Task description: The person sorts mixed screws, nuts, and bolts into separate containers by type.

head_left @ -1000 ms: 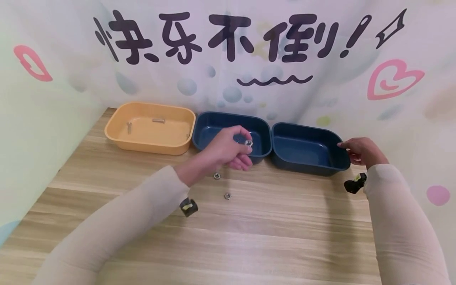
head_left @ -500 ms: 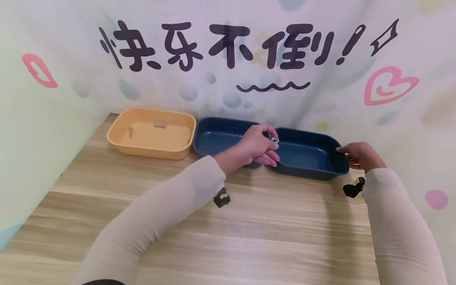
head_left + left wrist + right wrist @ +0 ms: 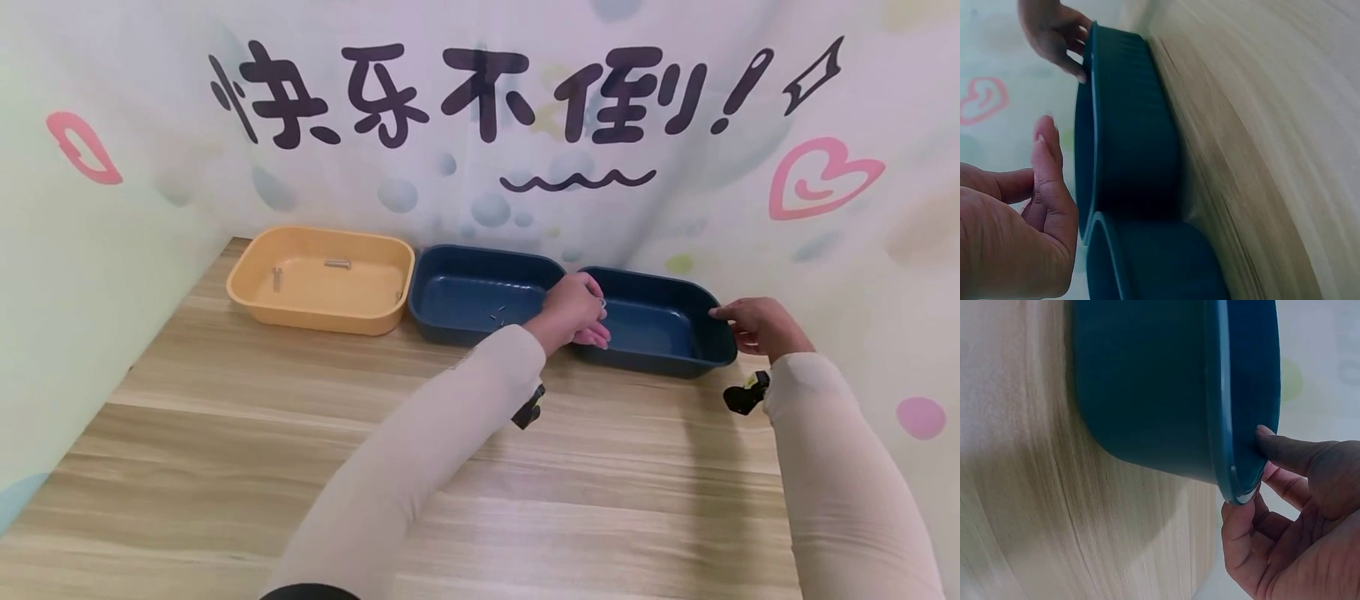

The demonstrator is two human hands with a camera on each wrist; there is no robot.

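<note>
My left hand (image 3: 573, 307) pinches a metal nut (image 3: 602, 304) between thumb and finger. It is over the left end of the right blue tray (image 3: 660, 365), close to where the two blue trays meet. In the left wrist view the fingers (image 3: 1050, 181) hide the nut. At that tray's far right end, my right hand (image 3: 761, 323) grips the rim, thumb (image 3: 1291, 453) inside and fingers outside. The middle blue tray (image 3: 450, 333) contains several small screws (image 3: 493, 316).
A yellow tray (image 3: 322, 323) with several bolts (image 3: 337, 263) stands left of the blue trays on the wooden table (image 3: 225, 458). A printed cloth (image 3: 480, 217) hangs right behind the trays. My left sleeve (image 3: 427, 442) crosses the table front.
My left hand has moved right with the nut, from over the middle blue tray to the right one. Two nuts seen earlier on the table are now hidden behind the sleeve. My right hand stays put.
</note>
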